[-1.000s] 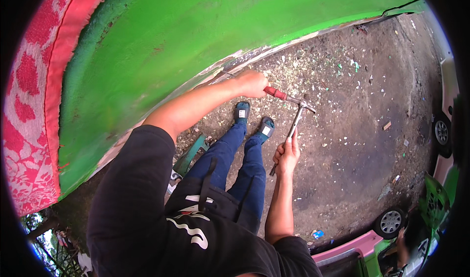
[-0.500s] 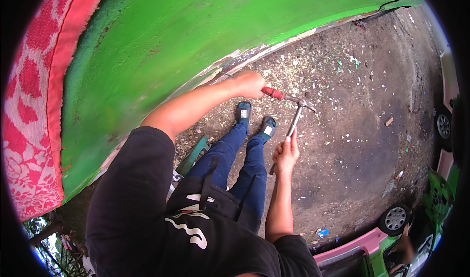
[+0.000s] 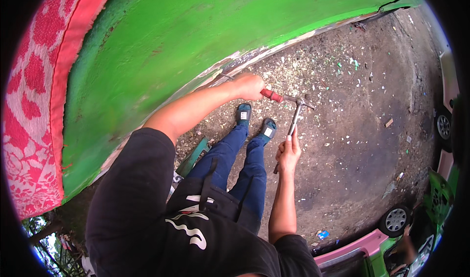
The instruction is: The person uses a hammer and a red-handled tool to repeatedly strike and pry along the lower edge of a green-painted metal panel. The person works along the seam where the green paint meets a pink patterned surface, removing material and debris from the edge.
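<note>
My left hand (image 3: 248, 87) is closed round a red-handled screwdriver (image 3: 271, 95). Its thin shaft points left toward the bottom edge of the green wall (image 3: 161, 51), where the paint is chipped; the tip is hard to make out. My right hand (image 3: 289, 153) grips a metal hammer (image 3: 296, 118) by its slim shaft. The hammer's head meets the butt of the red handle, or lies very close to it. Both arms are stretched forward over my legs and sandalled feet (image 3: 244, 112).
Pale flakes (image 3: 293, 71) litter the dirt ground (image 3: 352, 144) along the wall. A red and white patterned cloth (image 3: 34, 105) hangs at the far left. Beside my left leg stands a green piece (image 3: 193, 155). Pink and green vehicles with wheels (image 3: 395, 219) line the right, near another person's arm (image 3: 405, 247).
My right hand and forearm have shifted slightly to the right with the hammer. My left hand stays nearly in place on the screwdriver.
</note>
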Action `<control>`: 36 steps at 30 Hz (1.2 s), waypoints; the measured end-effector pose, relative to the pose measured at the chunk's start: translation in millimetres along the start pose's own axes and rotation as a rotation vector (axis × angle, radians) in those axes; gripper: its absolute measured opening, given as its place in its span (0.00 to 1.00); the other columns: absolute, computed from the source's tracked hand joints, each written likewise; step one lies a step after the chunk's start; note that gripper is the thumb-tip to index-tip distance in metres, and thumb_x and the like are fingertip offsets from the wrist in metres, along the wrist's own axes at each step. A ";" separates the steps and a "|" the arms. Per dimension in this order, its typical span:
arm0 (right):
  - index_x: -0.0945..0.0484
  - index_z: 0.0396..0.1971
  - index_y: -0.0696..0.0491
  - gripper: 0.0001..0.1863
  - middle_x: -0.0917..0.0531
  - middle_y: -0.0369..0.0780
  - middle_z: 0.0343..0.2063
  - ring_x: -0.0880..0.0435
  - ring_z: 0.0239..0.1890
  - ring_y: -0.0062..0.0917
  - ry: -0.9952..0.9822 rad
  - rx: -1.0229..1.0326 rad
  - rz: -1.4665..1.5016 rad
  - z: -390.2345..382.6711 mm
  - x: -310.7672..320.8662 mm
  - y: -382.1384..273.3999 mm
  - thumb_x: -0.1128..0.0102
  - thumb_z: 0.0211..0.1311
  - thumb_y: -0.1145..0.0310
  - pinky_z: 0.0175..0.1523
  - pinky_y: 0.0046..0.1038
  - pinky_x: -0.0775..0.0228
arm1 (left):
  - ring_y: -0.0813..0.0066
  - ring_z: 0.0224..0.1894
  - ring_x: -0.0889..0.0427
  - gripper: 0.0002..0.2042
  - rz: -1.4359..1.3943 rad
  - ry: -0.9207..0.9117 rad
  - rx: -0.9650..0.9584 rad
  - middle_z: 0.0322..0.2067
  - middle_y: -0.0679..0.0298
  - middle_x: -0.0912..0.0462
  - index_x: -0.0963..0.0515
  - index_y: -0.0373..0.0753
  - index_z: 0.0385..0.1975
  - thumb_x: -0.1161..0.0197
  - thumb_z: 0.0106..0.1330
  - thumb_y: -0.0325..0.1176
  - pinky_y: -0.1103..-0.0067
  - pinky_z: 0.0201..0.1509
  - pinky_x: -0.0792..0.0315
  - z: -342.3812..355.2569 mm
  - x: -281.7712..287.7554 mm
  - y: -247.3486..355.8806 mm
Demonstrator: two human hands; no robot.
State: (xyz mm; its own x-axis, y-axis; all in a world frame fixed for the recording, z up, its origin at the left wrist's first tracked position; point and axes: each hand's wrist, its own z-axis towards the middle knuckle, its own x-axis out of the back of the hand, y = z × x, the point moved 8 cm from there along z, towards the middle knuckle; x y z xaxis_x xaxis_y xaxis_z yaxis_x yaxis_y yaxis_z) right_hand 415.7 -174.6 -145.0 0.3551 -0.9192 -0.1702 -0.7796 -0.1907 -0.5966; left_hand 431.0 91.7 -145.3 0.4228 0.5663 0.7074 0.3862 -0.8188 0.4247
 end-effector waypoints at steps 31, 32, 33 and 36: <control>0.44 0.69 0.40 0.25 0.43 0.25 0.14 0.46 0.12 0.08 -0.069 0.000 0.094 30.1 2.8 -33.1 0.58 0.73 0.67 0.13 0.13 0.56 | 0.52 0.28 0.18 0.08 -0.047 0.032 0.102 0.21 0.52 0.19 0.18 0.43 0.23 0.40 0.49 0.37 0.62 0.34 0.25 -5.7 7.0 -4.0; 0.44 0.69 0.40 0.26 0.44 0.25 0.14 0.46 0.12 0.08 -0.090 0.001 0.086 29.4 4.9 -25.9 0.57 0.73 0.67 0.14 0.13 0.56 | 0.52 0.28 0.18 0.07 -0.039 0.032 0.084 0.21 0.52 0.19 0.18 0.43 0.23 0.40 0.49 0.37 0.62 0.34 0.25 -5.0 6.8 0.2; 0.44 0.69 0.40 0.26 0.44 0.25 0.14 0.46 0.12 0.08 -0.086 -0.003 0.071 26.7 4.9 -26.6 0.57 0.73 0.67 0.14 0.13 0.56 | 0.53 0.28 0.17 0.08 -0.043 0.042 0.082 0.21 0.52 0.19 0.18 0.42 0.22 0.41 0.49 0.37 0.62 0.35 0.24 -5.3 9.7 3.8; 0.44 0.69 0.40 0.26 0.44 0.25 0.14 0.46 0.12 0.08 -0.077 -0.010 0.038 20.4 6.4 -28.4 0.57 0.73 0.67 0.14 0.14 0.56 | 0.54 0.28 0.17 0.08 -0.050 0.068 0.076 0.21 0.53 0.18 0.18 0.41 0.20 0.41 0.48 0.36 0.63 0.35 0.24 -7.8 19.1 10.7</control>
State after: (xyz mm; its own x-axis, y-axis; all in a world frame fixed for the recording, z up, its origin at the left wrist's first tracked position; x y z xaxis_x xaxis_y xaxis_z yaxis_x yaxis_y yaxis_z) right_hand 450.7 -168.0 -145.2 0.3636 -0.8967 -0.2524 -0.7983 -0.1604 -0.5805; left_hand 436.9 93.0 -122.9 0.3456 0.5965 0.7244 0.4679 -0.7787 0.4180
